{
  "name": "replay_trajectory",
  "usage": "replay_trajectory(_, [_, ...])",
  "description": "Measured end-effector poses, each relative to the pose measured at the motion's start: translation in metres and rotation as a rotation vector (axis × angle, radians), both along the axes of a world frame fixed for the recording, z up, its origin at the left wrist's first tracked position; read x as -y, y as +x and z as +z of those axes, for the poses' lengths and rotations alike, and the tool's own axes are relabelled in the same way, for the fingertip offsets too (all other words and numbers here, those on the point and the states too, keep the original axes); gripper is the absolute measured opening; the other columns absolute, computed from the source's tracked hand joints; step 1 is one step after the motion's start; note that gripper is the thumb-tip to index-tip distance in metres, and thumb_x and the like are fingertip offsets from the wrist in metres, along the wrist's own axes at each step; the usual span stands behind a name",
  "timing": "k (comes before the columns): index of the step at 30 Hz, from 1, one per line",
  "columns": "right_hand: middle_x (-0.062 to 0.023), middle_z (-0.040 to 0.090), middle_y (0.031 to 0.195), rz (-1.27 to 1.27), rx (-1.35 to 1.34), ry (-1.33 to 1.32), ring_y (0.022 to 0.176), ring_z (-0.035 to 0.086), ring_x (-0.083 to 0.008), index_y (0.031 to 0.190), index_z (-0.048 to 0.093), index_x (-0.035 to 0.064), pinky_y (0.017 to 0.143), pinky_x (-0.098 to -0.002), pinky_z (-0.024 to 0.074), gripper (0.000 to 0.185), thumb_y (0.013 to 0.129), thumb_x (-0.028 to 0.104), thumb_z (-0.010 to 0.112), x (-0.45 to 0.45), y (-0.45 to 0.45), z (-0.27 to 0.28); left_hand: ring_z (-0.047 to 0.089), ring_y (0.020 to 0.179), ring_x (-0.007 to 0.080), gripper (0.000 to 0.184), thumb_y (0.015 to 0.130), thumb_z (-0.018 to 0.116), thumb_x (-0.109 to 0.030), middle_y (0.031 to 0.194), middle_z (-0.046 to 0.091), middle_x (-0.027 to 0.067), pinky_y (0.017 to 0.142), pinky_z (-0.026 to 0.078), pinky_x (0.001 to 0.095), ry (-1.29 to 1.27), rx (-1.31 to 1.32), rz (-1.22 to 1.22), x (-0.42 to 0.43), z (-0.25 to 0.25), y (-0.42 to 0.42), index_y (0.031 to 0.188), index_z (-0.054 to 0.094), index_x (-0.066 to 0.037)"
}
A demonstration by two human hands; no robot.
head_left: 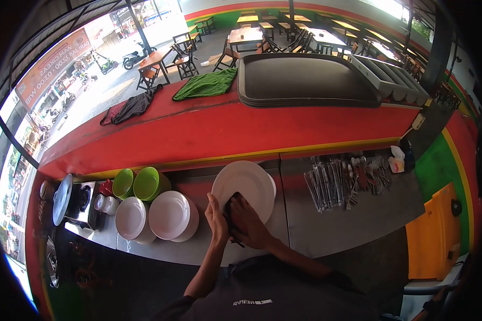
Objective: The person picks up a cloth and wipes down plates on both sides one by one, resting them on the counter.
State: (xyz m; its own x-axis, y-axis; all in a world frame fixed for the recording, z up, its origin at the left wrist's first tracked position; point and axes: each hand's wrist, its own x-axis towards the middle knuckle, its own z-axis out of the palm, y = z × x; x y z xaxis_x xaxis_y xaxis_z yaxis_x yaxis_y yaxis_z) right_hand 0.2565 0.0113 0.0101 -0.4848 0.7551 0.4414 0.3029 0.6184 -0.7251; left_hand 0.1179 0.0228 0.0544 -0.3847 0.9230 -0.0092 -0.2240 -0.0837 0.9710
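Note:
A white plate (246, 184) is tilted up over the metal counter (316, 235), with another white plate edge showing behind its right side. My left hand (217, 220) holds the plate at its lower left rim. Against the plate's lower face my right hand (249, 223) presses a dark cloth (231, 214), its fingers extended over it. To the left stand two stacks of white plates (170, 215), with green bowls (146, 183) behind them.
Wrapped cutlery (326, 183) and loose spoons lie on the right of the counter. A small stove (82, 201) sits at the left. Beyond, the red ledge (209, 125) carries black trays (305, 80), a green cloth (206, 84) and a dark cloth.

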Motion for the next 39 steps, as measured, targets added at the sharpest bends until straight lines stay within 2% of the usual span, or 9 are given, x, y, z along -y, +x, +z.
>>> replay_trajectory(10, [-0.0196, 0.017, 0.167, -0.395, -0.106, 0.036, 0.153, 0.011, -0.0462, 0.16, 0.02, 0.0027, 0.122, -0.0536, 0.0166, 0.084, 0.092, 0.026, 0.064, -0.032, -0.026, -0.006, 0.059, 0.117, 0.0203, 0.084, 0.106, 0.024, -0.063, 0.123, 0.065, 0.0164, 0.101, 0.045, 0.0314, -0.29, -0.136, -0.119, 0.014, -0.001, 0.024, 0.133, 0.057, 0.009])
replay_trajectory(15, [-0.0189, 0.028, 0.163, -0.534, -0.025, 0.193, 0.152, 0.02, -0.0401, 0.156, 0.032, 0.0024, 0.121, -0.0516, 0.0219, 0.075, 0.092, 0.02, 0.067, -0.075, -0.001, 0.008, 0.042, 0.066, 0.0059, 0.063, 0.109, 0.037, -0.052, 0.068, 0.047, -0.003, 0.056, 0.034, 0.0283, -0.078, -0.367, -0.075, 0.024, -0.024, 0.022, 0.093, 0.062, 0.004])
replay_trajectory(22, [-0.0226, 0.059, 0.133, -0.546, -0.152, -0.085, 0.125, 0.057, -0.0383, 0.135, 0.052, -0.0014, 0.103, -0.0437, 0.0454, 0.056, 0.09, 0.025, 0.073, -0.08, 0.033, 0.024, 0.033, 0.062, 0.0039, 0.062, 0.109, 0.038, -0.053, 0.063, 0.037, -0.0072, 0.052, 0.024, 0.028, -0.056, -0.32, 0.048, 0.018, -0.009, 0.001, 0.07, 0.044, -0.004])
replay_trajectory(26, [-0.0162, 0.063, 0.128, -0.433, -0.234, -0.358, 0.115, 0.063, -0.0307, 0.135, 0.054, 0.0014, 0.096, -0.0401, 0.0496, 0.054, 0.093, 0.031, 0.072, -0.074, 0.052, -0.009, 0.063, 0.091, 0.0134, 0.07, 0.108, 0.036, -0.056, 0.102, 0.069, 0.0089, 0.08, 0.052, 0.0286, -0.12, -0.221, 0.026, 0.011, -0.023, -0.027, 0.122, 0.064, 0.007])
replay_trajectory(29, [-0.009, 0.064, 0.123, -0.362, -0.767, -0.675, 0.116, 0.061, -0.0203, 0.138, 0.053, 0.0031, 0.1, -0.0357, 0.0462, 0.051, 0.099, 0.032, 0.066, -0.075, 0.067, -0.033, 0.064, 0.084, 0.0124, 0.07, 0.106, 0.04, -0.059, 0.097, 0.069, 0.0068, 0.074, 0.052, 0.0277, -0.063, 0.058, 0.081, 0.008, -0.005, -0.027, 0.119, 0.065, 0.006])
replay_trajectory(30, [-0.0073, 0.062, 0.124, -0.333, -0.902, -0.653, 0.116, 0.06, -0.0183, 0.141, 0.05, 0.0036, 0.101, -0.0348, 0.0459, 0.052, 0.1, 0.032, 0.064, -0.076, 0.072, -0.04, 0.069, 0.103, 0.0223, 0.072, 0.105, 0.041, -0.058, 0.121, 0.068, 0.0153, 0.09, 0.057, 0.0344, -0.138, 0.155, 0.0, 0.012, 0.003, -0.036, 0.134, 0.056, 0.007])
replay_trajectory(32, [-0.0039, 0.059, 0.128, -0.273, -1.172, -0.609, 0.116, 0.058, -0.0144, 0.147, 0.044, 0.0046, 0.102, -0.033, 0.0454, 0.054, 0.102, 0.032, 0.059, -0.074, 0.078, -0.048, 0.067, 0.109, 0.0247, 0.069, 0.107, 0.04, -0.054, 0.126, 0.064, 0.0166, 0.093, 0.056, 0.0369, -0.231, 0.308, -0.178, 0.012, 0.004, -0.052, 0.139, 0.05, 0.006])
replay_trajectory(35, [-0.0133, 0.057, 0.132, -0.055, -1.357, -0.596, 0.12, 0.058, -0.0254, 0.149, 0.038, 0.0068, 0.107, -0.0433, 0.0427, 0.06, 0.104, 0.043, 0.052, -0.064, 0.082, -0.051, 0.061, 0.121, 0.0275, 0.062, 0.109, 0.039, -0.046, 0.138, 0.056, 0.0179, 0.099, 0.054, 0.041, -0.297, 0.476, -0.466, 0.014, -0.009, -0.06, 0.149, 0.04, 0.001])
replay_trajectory(39, [-0.0187, 0.063, 0.108, 0.128, -1.321, -0.367, 0.115, 0.058, -0.0313, 0.134, 0.052, 0.0025, 0.108, -0.0491, 0.0395, 0.055, 0.104, 0.048, 0.043, -0.063, 0.074, -0.008, 0.049, 0.136, 0.0302, 0.057, 0.109, 0.035, -0.038, 0.151, 0.044, 0.0164, 0.11, 0.045, 0.0461, -0.154, 0.504, -0.702, 0.018, 0.006, -0.046, 0.157, 0.029, -0.008])
